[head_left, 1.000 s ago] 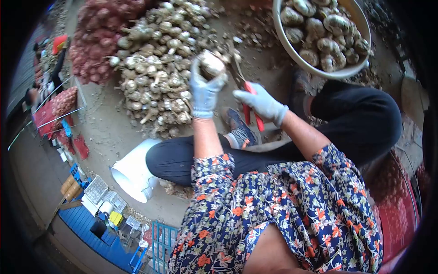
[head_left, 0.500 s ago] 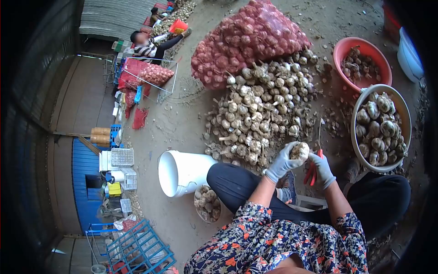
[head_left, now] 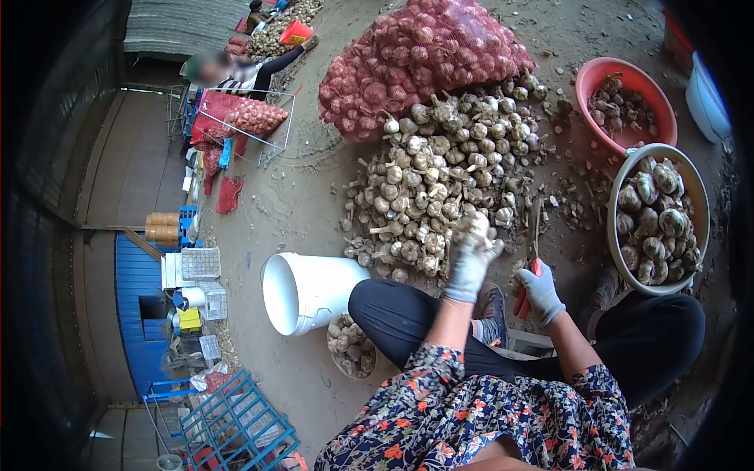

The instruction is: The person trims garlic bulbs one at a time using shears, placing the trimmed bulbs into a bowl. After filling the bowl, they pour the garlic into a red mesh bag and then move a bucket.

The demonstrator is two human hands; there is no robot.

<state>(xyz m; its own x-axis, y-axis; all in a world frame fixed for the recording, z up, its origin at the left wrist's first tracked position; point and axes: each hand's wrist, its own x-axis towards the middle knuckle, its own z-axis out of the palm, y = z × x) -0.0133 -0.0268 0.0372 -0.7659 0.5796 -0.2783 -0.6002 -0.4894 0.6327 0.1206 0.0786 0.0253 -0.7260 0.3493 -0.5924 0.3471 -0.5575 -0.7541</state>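
You are sitting with your dark trouser legs bent in front of you, and your gloved right hand is gripping the red-handled metal shears, their slim blades pointing away from you. Your gloved left hand is hovering at the near edge of the loose heap of off-white garlic; half a second ago it was holding a bulb close beside the shears. Bulb and blades are therefore standing apart, so no cutting is going on at this instant. A whitish garlic bulb is showing at the left fingertips, but motion is blurring both, so you cannot tell whether they are pinching it or letting it go. A small pale scrap is sitting by your right fingers, too tiny to identify.

To your left, the white plastic bucket is lying on its side, your knee nearly meeting its base. To your right, the round beige basin is holding large bulbs, and the shallow red basin is standing beyond it. The light-blue tub is running into the dark lens edge. Behind the heap, the bulging red mesh sack is hiding the ground; far left, a co-worker in a striped top is sitting, hands indistinct.
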